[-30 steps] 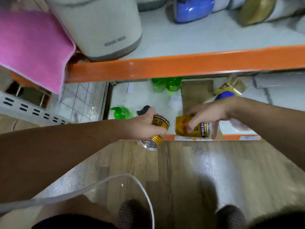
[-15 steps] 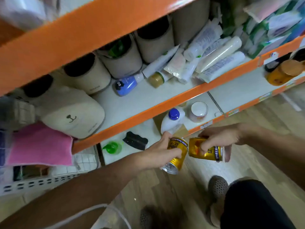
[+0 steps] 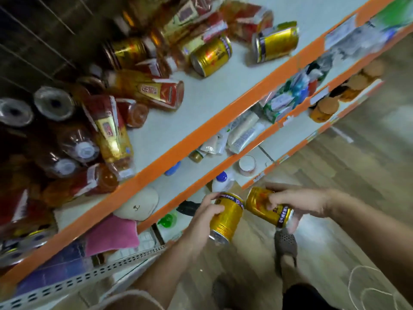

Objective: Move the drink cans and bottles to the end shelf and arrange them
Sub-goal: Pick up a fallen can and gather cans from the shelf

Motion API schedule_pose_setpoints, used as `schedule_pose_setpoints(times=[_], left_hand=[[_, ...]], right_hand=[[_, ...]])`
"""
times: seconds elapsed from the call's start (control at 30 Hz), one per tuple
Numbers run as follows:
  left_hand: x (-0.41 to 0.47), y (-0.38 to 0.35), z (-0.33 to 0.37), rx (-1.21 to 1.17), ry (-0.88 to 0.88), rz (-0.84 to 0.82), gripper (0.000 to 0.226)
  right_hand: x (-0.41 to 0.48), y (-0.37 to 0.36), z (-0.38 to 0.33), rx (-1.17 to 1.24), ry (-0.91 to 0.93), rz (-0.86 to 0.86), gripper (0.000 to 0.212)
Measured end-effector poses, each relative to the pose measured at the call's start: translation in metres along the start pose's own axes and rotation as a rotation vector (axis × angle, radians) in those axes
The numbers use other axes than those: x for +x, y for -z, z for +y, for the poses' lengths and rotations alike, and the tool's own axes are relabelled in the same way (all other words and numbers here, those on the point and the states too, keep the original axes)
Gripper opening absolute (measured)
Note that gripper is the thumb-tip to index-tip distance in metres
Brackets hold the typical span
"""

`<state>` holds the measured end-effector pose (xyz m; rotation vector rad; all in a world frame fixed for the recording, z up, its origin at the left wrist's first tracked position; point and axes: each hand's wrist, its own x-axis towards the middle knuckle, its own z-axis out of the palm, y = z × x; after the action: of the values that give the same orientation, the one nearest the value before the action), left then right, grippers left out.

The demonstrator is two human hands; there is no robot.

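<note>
My left hand [image 3: 202, 217] grips a gold drink can [image 3: 226, 217], held upright with its base toward the floor. My right hand [image 3: 295, 201] holds a second gold can [image 3: 266, 208] tilted on its side, just right of the first. Both cans hang in front of the lowest shelves, over the wooden floor. On the upper shelf [image 3: 201, 113] lie several gold cans [image 3: 211, 55] and brown tea bottles [image 3: 109, 130] with red and yellow labels, heaped untidily toward the left and back.
Orange-edged shelves [image 3: 201, 130] run diagonally. Lower shelves hold tubes [image 3: 243, 135], a white bottle with a blue cap [image 3: 221, 181], a beige plush [image 3: 138, 203], a pink cloth [image 3: 111, 234] and orange jars [image 3: 324, 110]. My shoes [image 3: 286, 245] stand on the wood floor.
My view has swung upward from the bottom shelf to the upper shelf of cans and bottles. Both hands keep their cans, now close together and a little higher.
</note>
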<state>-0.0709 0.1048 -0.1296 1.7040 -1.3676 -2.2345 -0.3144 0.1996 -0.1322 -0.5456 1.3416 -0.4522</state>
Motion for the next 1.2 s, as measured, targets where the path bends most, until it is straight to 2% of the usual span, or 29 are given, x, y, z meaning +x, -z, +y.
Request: schedule_pose_setpoints(times=[0.17,0.23,0.33,0.43,0.53,0.6,0.8,0.93,1.0,1.07,1.17,1.2], left_hand=[[-0.044,-0.065,0.058,-0.423,-0.084,-0.044,0.058],[-0.065,-0.087,0.088,-0.485,-0.128,-0.118,0.059],[-0.098,-0.102,0.132,-0.456,-0.243,-0.25,0.065],[-0.117,-0.107,0.162,-0.36,-0.339,-0.286,0.078],[-0.119,-0.105,0.179,-0.337,-0.363,-0.208,0.095],[-0.122,-0.102,0.188,-0.337,-0.372,-0.181,0.097],[-0.111,-0.076,0.214,-0.471,-0.396,-0.309,0.086],[-0.092,-0.057,0.236,-0.246,-0.437,-0.425,0.076],[-0.073,-0.063,0.248,-0.136,-0.498,-0.376,0.072],[-0.049,-0.074,0.257,-0.141,-0.568,-0.273,0.069],[-0.024,-0.101,0.274,-0.104,-0.645,-0.23,0.064],[-0.017,-0.113,0.28,-0.105,-0.657,-0.228,0.059]], right_hand=[[-0.08,0.002,-0.003,0.456,0.225,0.223,0.091],[-0.101,0.007,-0.012,0.576,0.319,0.301,0.086],[-0.133,0.02,-0.036,0.674,0.425,0.367,0.078],[-0.157,0.03,-0.065,0.637,0.497,0.351,0.072],[-0.161,0.041,-0.091,0.557,0.568,0.347,0.057],[-0.158,0.044,-0.103,0.51,0.594,0.361,0.053],[-0.144,0.042,-0.128,0.479,0.635,0.38,0.064],[-0.143,0.041,-0.135,0.606,0.677,0.493,0.059],[-0.145,0.049,-0.135,0.646,0.667,0.568,0.053],[-0.149,0.064,-0.133,0.659,0.669,0.632,0.046],[-0.16,0.1,-0.128,0.672,0.694,0.705,0.056],[-0.162,0.114,-0.125,0.671,0.699,0.715,0.051]])
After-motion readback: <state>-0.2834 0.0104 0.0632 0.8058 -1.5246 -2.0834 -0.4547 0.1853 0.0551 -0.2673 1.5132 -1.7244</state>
